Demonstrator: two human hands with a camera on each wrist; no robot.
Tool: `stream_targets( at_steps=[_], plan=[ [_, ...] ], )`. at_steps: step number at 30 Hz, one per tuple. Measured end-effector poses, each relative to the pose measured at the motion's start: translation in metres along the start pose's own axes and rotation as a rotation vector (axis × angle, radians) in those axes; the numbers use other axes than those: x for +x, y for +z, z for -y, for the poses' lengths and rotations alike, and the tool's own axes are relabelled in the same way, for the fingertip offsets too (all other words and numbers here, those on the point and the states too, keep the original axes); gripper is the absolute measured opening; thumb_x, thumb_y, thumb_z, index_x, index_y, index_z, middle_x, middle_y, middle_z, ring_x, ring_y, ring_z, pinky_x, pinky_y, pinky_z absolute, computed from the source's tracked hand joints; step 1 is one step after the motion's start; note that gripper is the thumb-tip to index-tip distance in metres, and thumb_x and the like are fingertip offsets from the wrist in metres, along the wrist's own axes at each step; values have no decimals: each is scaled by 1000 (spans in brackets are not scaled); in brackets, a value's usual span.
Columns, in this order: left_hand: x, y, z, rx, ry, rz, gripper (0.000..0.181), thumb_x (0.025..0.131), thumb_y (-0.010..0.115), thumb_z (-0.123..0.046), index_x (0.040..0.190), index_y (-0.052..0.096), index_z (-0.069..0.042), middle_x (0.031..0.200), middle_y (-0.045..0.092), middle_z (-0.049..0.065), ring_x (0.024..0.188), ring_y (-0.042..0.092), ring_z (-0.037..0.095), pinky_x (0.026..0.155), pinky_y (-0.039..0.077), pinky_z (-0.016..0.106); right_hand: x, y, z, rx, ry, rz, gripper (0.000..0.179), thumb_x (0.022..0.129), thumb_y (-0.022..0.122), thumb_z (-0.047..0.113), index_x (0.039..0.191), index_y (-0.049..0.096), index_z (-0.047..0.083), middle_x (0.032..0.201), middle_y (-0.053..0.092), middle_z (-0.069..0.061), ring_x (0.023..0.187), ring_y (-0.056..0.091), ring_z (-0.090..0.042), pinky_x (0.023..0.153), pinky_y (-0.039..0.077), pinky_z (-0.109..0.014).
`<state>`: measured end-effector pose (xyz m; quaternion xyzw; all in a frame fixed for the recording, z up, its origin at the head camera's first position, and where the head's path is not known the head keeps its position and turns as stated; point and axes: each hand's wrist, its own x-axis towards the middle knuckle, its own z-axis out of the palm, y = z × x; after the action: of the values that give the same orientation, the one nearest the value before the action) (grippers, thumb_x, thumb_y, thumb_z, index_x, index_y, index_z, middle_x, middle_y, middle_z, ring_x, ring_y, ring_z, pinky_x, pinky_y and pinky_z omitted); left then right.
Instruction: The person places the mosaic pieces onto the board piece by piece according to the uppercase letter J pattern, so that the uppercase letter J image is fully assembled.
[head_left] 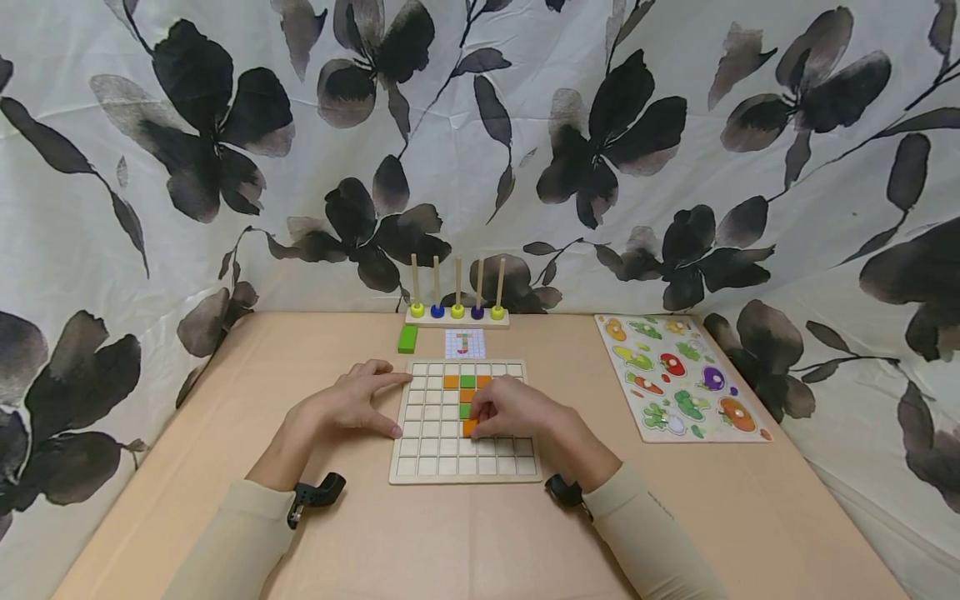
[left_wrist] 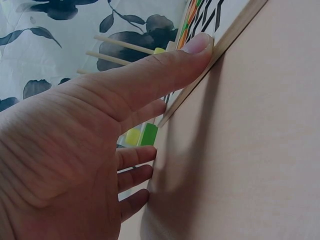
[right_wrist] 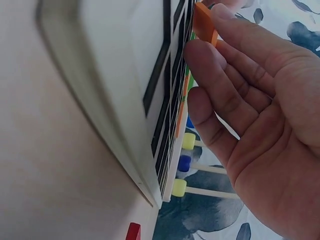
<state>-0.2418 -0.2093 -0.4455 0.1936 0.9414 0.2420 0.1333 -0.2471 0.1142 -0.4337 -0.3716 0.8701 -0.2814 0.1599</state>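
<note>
Pinching an orange tile (right_wrist: pixel 203 22) — that's your right hand (head_left: pixel 517 410), thumb on one side and fingertips on the other, gap closed down to the tile's thickness. Tile sits right at the fingertips, tipped up off the surface in the right wrist view; whether its lower edge touches the board (head_left: pixel 465 480) I can't tell. It looks square, so no long axis to mind; tilt is what counts, and laying it flat would, I judge, mean rolling it down between thumb and fingers.

Key relation: a green tile (head_left: pixel 465 411) lies just beyond the pinched one, in line with a column of tiles running straight away from your right fingertips. Lining up squarely with that column looks like the thing to watch; a skewed edge could ride up on a neighbour.

Your right hand is the nearer one by far. Your left hand (head_left: pixel 348 400) is spread wide, holding no tile, thumb and index tip at the board's left edge — well apart from the tile, bare cells between. Pattern card (head_left: pixel 465 343) lies past the board, beyond both sets of fingers.
</note>
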Motion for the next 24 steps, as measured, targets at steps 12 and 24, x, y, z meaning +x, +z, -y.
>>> stream_targets(
  at_steps=[12, 24],
  plan=[
    [2, 0, 1, 28, 22, -7, 96, 73, 89, -57, 155, 51, -25, 158, 36, 20, 142, 34, 43, 112, 34, 68, 0, 2, 2, -79, -14, -3, 16, 89, 85, 25, 100, 79, 14, 79, 67, 12, 72, 59, -4, 69, 51, -22],
    [1, 0, 1, 34, 23, -4, 96, 73, 89, -57, 155, 51, -24, 158, 36, 20, 143, 34, 43, 113, 33, 68, 1, 4, 0, -78, -10, -2, 16, 89, 85, 26, 99, 78, 15, 78, 66, 11, 72, 58, -5, 69, 50, -22]
  ],
)
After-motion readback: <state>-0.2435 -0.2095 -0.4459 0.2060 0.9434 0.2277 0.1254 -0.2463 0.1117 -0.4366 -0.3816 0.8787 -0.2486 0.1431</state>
